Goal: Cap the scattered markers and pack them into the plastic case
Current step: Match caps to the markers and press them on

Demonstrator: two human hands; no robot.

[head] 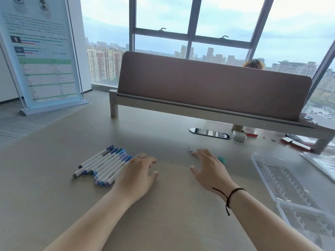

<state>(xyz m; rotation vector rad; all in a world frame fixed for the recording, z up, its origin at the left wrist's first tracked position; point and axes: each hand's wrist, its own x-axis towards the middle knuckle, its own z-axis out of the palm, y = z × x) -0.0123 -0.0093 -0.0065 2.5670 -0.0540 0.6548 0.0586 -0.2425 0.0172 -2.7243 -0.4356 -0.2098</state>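
Several white markers (pixel 105 163) with blue, teal and purple caps lie side by side on the table, left of centre. My left hand (pixel 139 173) rests flat on the table, touching the right edge of that row, fingers apart and holding nothing. My right hand (pixel 208 167) lies flat further right, fingers spread. A white uncapped marker (pixel 191 149) pokes out past its fingertips, and a teal cap (pixel 222 159) shows just beyond its right edge. The clear plastic case (pixel 290 182) lies open at the right, its ribbed slots showing no markers.
A brown divider panel (pixel 208 84) on a raised shelf spans the table's far side. Below it sit a cable port (pixel 210 133), a small white box (pixel 239 135) and red packets (pixel 297 144). A standing banner (pixel 41 51) is on the floor at left. A person's hair (pixel 253 64) shows behind the panel.
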